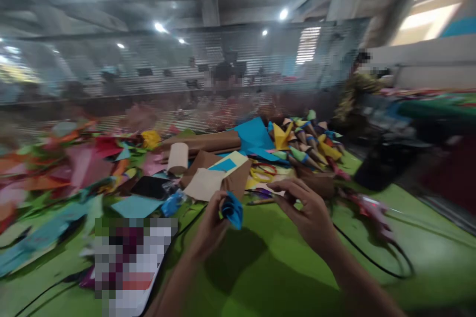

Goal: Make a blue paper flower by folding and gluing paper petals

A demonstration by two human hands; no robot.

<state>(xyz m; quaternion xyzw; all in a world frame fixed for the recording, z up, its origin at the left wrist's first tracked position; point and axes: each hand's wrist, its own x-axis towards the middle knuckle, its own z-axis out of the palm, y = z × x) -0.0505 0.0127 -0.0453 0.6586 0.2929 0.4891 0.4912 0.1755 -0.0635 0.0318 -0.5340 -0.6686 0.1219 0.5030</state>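
Note:
My left hand [214,218] is closed round a small piece of curled blue paper or felt [232,209], rolled in spiral layers like a flower. To its right my right hand [303,203] is raised, with thumb and index finger drawn toward each other. A slim, dark, pointed tool [257,192] reaches left from those fingertips toward the blue roll, apart from it. Blur hides exactly how the tool is gripped. A purple item [265,191] shows just behind the tool.
A pink glue gun [374,213] with a black cable lies on the green table [297,272] at right. Behind my hands are yellow-handled scissors [262,174], brown paper [208,142] and wrapped cones [308,141]. A black phone [149,187] and coloured scraps [85,158] lie left. A person [351,91] is at far right.

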